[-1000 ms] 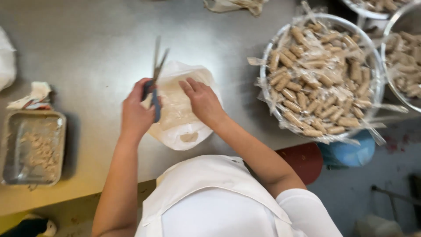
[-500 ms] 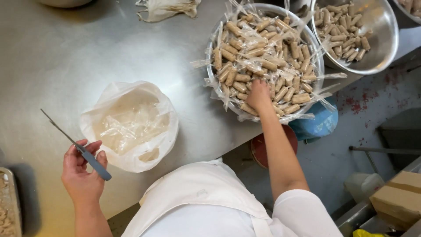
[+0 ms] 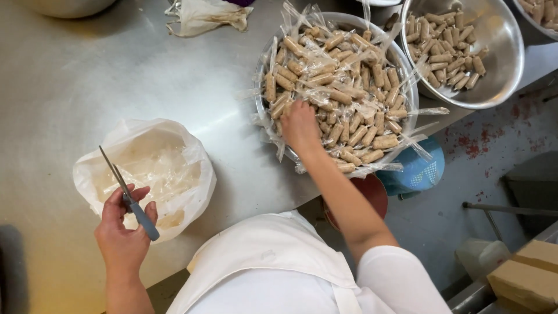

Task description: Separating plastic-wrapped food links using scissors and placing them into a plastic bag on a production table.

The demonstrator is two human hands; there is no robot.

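Head view looks down on a steel desk (image 3: pixel 116 75). Largest on it is a round metal bowl (image 3: pixel 401 64) heaped with plastic-wrapped brown rolls (image 3: pixel 349 87) at the desk's far right edge; a second metal bowl (image 3: pixel 494 64) of unwrapped rolls sits just beside it. Near the left, an open white plastic bag (image 3: pixel 174 151) lies on the desk. The right hand (image 3: pixel 299 125) rests on the wrapped rolls, its fingers hidden, so I cannot tell their grip. The left hand (image 3: pixel 122 232) hangs over the bag's near edge, fingers clamped on the grey-handled scissors (image 3: pixel 131 197), blades together.
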